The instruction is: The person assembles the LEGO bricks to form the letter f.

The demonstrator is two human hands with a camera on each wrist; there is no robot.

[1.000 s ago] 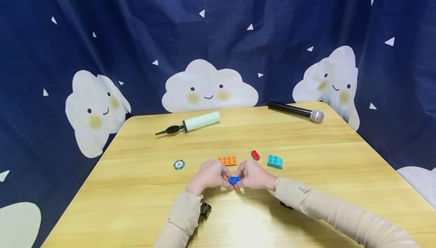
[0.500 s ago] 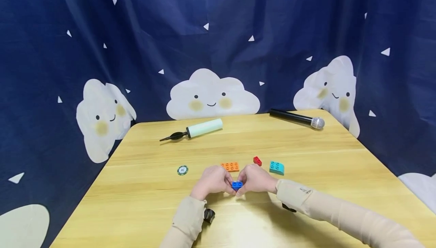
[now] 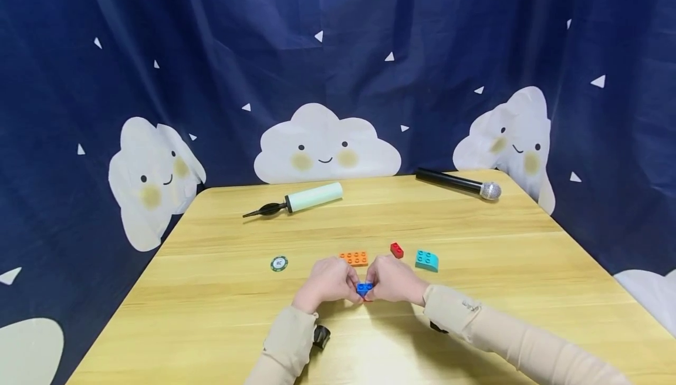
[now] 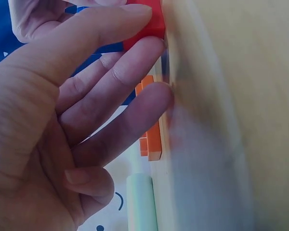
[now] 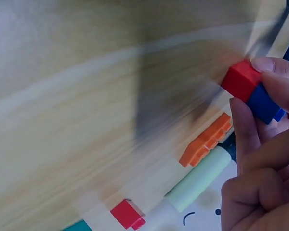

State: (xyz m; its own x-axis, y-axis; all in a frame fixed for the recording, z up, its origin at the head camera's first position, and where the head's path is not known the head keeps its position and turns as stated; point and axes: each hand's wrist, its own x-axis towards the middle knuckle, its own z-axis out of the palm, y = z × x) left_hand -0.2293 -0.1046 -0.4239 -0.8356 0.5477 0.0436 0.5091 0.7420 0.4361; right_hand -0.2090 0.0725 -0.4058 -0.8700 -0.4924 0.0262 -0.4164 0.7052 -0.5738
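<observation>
Far left of centre, hand pump: lies aslant on the table, nozzle to the left; well apart from the handwork, probably so it's out of the way.
Round chip: flat, nearer than the hand pump; lying loose, no support needed.
Left hand: narrow pinch on the blue-and-red stack, thumb over the red part, other fingers slack; likely braces the left side.
Orange brick: just beyond the fingers, studs up, broad face down, so it should sit steady.
Stack position: near middle, between both hands; blue brick on top, red lower brick under it. Looks flush in the right wrist view. Gripped from two sides, presumably to hold it level. Whether it touches the table: can't tell.
Right hand: pinches the same stack from the right, thumb on it; seems to counter the left-side grip.
Small red brick: loose, angled, beyond the right fingers.
Teal brick: studs up, right of the small red one; handy to reach, maybe why it's there.
Microphone: far right, silver head to the right; likely parked away from the bricks.
</observation>
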